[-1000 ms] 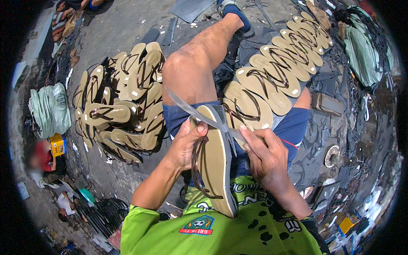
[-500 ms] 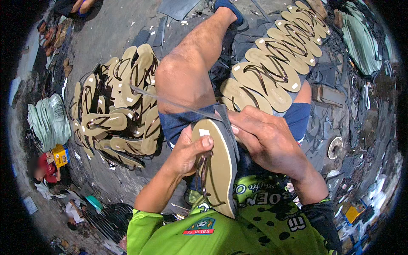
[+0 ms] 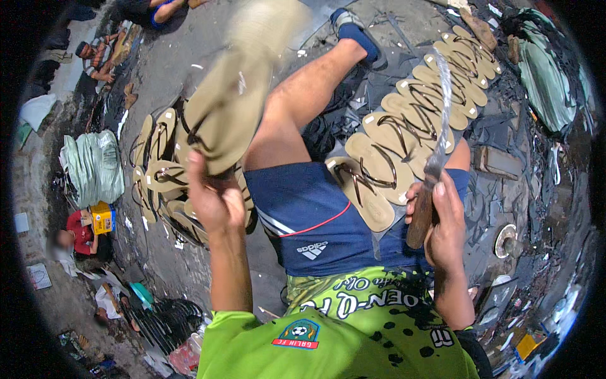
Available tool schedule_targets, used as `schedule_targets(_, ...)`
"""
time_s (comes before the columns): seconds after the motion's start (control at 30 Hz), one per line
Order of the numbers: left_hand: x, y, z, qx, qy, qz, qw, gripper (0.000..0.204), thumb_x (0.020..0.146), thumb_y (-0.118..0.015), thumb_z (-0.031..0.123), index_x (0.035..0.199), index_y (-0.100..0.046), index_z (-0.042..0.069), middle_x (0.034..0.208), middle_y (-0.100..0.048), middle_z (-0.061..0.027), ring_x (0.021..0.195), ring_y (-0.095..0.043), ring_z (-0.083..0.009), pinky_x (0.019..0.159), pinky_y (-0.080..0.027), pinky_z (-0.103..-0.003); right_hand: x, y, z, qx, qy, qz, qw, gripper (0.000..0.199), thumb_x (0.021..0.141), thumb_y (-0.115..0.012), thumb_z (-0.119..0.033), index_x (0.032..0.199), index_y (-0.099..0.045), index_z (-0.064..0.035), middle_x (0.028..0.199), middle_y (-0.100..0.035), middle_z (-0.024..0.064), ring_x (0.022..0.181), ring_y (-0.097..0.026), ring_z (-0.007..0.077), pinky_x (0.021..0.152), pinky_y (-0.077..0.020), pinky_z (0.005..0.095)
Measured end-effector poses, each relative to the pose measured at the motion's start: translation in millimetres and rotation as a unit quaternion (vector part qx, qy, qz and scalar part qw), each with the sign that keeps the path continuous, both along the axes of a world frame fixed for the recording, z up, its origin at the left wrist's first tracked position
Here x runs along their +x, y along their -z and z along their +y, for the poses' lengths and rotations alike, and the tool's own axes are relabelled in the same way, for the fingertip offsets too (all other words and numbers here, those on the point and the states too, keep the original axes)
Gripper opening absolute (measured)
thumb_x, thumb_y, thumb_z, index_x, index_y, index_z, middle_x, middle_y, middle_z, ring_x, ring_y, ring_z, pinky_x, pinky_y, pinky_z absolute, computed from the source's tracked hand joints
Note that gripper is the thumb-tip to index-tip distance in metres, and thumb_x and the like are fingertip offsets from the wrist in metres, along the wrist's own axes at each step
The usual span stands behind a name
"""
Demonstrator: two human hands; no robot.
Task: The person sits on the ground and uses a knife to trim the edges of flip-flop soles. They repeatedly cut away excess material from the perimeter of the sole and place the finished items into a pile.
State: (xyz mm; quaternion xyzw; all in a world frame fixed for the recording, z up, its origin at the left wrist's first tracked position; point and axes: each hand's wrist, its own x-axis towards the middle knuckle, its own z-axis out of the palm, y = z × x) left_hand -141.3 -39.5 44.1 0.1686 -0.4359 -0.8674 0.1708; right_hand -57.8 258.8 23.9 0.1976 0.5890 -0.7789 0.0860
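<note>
Gripping one end of a tan flip-flop [image 3: 235,104], the left hand [image 3: 214,202] is closed around its near edge and lifts it up and away to the far left, so the sandal shows blurred, sole side toward the camera, with a dark strap visible along its left edge. It hangs above a loose heap of tan sandals [image 3: 165,183] lying on the grey ground to the left of the person's bare leg [image 3: 303,104].

On the right, the right hand [image 3: 442,221] is wrapped tight around the brown wooden handle of a long knife [image 3: 434,151]; the thin blade points away toward the far side, slightly blurred, and crosses in front of a neat overlapping row of tan sandals [image 3: 410,120] (each with dark straps facing up) that runs from just beside the knee out to the far right.

Between the two hands sit the person's blue shorts [image 3: 315,221], and the bright green shirt [image 3: 341,335] fills the near edge. A blue shoe [image 3: 356,31] covers the foot at the far end of the outstretched leg.

Further left a stack of pale green sheets [image 3: 95,165] rests on the ground, with a small yellow box [image 3: 102,218] just near of it. Another pale green stack [image 3: 543,76] lies at the far right, among dark scraps.
</note>
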Motion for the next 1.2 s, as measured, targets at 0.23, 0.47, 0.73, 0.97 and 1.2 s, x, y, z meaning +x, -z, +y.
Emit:
schedule_targets(0.23, 49, 16, 61, 0.272, 0.176, -0.061, 0.944, 0.031, 0.093, -0.062, 0.026, 0.117, -0.060, 0.007, 0.107, -0.068, -0.0056, 0.091, -0.067, -0.0168, 0.082, -0.060, -0.032, 31, 8, -19, 0.324, -0.105, 0.301, 0.891, 0.044, 0.083, -0.061, 0.002, 0.126, -0.059, -0.0084, 0.097, -0.060, 0.0148, 0.077, -0.060, 0.0278, 0.068, -0.0500, 0.0355)
schedule_targets(0.47, 50, -1, 94, 0.346, 0.207, -0.038, 0.914, 0.023, 0.096, -0.057, 0.028, 0.111, -0.059, 0.011, 0.106, -0.068, -0.0005, 0.093, -0.068, -0.0105, 0.082, -0.059, -0.026, 58, 26, -21, 0.431, -0.099, 0.314, 0.840, 0.052, 0.072, -0.072, -0.002, 0.122, -0.062, -0.0151, 0.089, -0.058, 0.0106, 0.075, -0.060, 0.0260, 0.062, -0.0494, 0.0357)
schedule_targets(0.73, 69, 2, 118, 0.268, 0.141, -0.102, 0.948, 0.023, 0.094, -0.061, 0.026, 0.112, -0.058, 0.011, 0.103, -0.068, -0.0015, 0.091, -0.067, -0.0124, 0.081, -0.057, -0.028, 38, 16, -18, 0.460, -0.089, 0.305, 0.829, 0.054, 0.072, -0.072, -0.001, 0.124, -0.061, -0.0138, 0.086, -0.057, 0.0097, 0.071, -0.059, 0.0265, 0.061, -0.0488, 0.0371)
schedule_targets(0.97, 97, 16, 116, 0.194, 0.244, -0.105, 0.944, 0.034, 0.091, -0.063, 0.027, 0.119, -0.056, 0.009, 0.112, -0.065, -0.0028, 0.105, -0.063, -0.0137, 0.093, -0.052, -0.030, 7, -20, -13, 0.401, -0.176, 0.247, 0.864, 0.052, 0.077, -0.069, -0.002, 0.127, -0.059, -0.0123, 0.082, -0.056, 0.0098, 0.068, -0.060, 0.0281, 0.059, -0.0488, 0.0389)
schedule_targets(1.2, 119, 35, 101, 0.228, 0.294, -0.090, 0.924, 0.049, 0.088, -0.065, 0.033, 0.126, -0.050, 0.005, 0.114, -0.064, -0.0056, 0.106, -0.062, -0.0175, 0.093, -0.051, -0.033, 31, -16, -7, 0.342, -0.191, 0.290, 0.873, 0.049, 0.080, -0.065, -0.001, 0.127, -0.058, -0.0101, 0.086, -0.060, 0.0108, 0.067, -0.061, 0.0250, 0.059, -0.0501, 0.0356)
